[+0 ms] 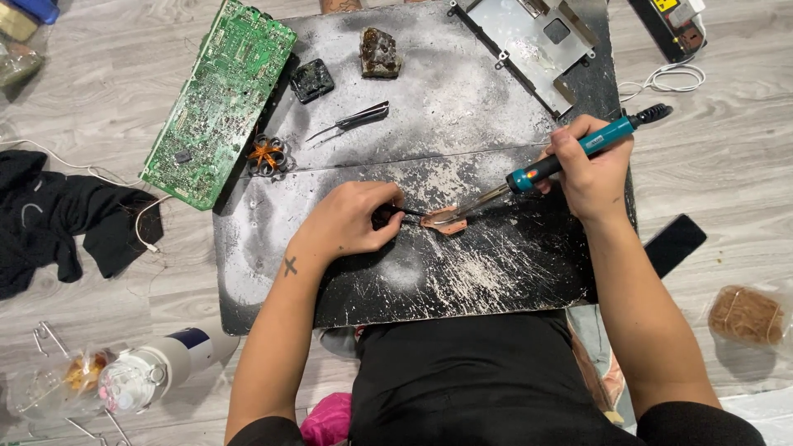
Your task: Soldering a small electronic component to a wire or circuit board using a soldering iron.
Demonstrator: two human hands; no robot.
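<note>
Sitting on the floor, a person leans over a big black board (496, 272) that is scratched and dusty white. On the board lie a long green circuit board (219, 103), a grey metal plate (529, 41), thin tweezers (351, 120), a little black block (312, 80) and a small coil with orange wire (268, 155).

The right hand (591, 169) has its fingers wrapped tight round a blue soldering iron (570, 153). Its tip touches a small copper-coloured piece (444, 220) in the middle of the board. The left hand (351, 221) pinches a thin dark tool (405, 211) that holds this piece down.

The hot tip is close to the left fingers, so a slip could burn them. The small piece could also slide away if the dark tool lets go.

The left fingertips are hidden under the hand. I cannot tell what the small piece really is. The metal plate is cut off at the top edge.
</note>
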